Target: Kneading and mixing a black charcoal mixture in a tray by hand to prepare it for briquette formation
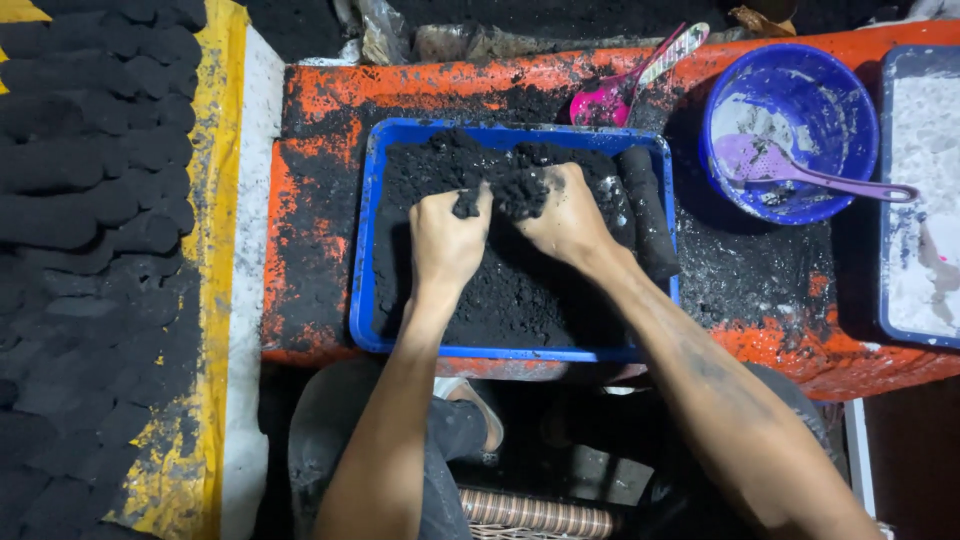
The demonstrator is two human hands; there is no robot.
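Observation:
A blue tray (362,270) on an orange, soot-smeared table (320,95) holds a heap of black crumbly paste (500,290). My left hand (447,240) is closed around a lump of this paste near the tray's middle. My right hand (567,215) presses into the same heap just beside it, fingers curled into the black mass. A rolled black log (648,215) lies along the tray's right side, close to my right wrist.
A blue bowl (795,80) with a purple spoon (800,170) and white residue stands at the right. A pink scoop (610,95) lies behind the tray. A tray of white powder (920,190) is at far right. Rows of black logs (90,200) fill the left.

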